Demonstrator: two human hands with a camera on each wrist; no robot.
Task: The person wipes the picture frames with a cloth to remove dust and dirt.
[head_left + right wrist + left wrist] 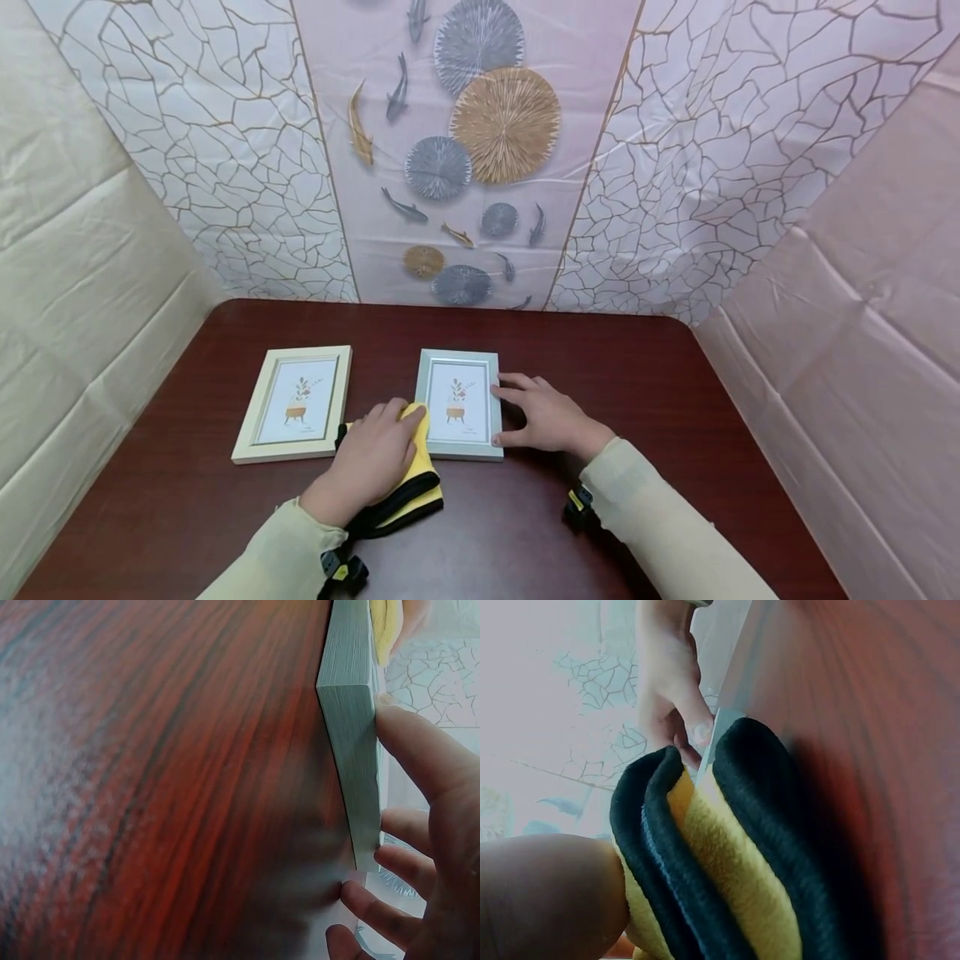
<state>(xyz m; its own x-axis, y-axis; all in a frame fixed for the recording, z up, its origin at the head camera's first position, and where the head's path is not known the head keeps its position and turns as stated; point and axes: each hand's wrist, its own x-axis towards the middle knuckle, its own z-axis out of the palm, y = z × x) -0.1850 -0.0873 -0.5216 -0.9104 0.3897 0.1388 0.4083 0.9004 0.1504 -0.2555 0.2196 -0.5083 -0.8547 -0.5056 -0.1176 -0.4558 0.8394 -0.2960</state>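
Note:
A folded yellow cloth with black edging (pixel 420 454) lies under my left hand (pixel 372 454), which grips it from above. Its upper end overlaps the left border of a pale grey-blue picture frame (pixel 495 408). Thick folds of the cloth (pixel 731 874) fill much of the left wrist view, the thumb pressed against them. At the frame's right side is my right hand (pixel 551 417), thumb and fingertips spread along that border. In the right wrist view the thumb (pixel 420 742) touches the frame's upper edge near a corner. The frame lies flat, its plant print facing up.
To the left, a cream picture frame (pixel 251 433) with a similar plant print lies flat on the dark red wooden table (pixel 600 358). Patterned cloth (pixel 480 225) hangs behind the table, with plain pale cloth at both sides. Each wrist wears a small black camera.

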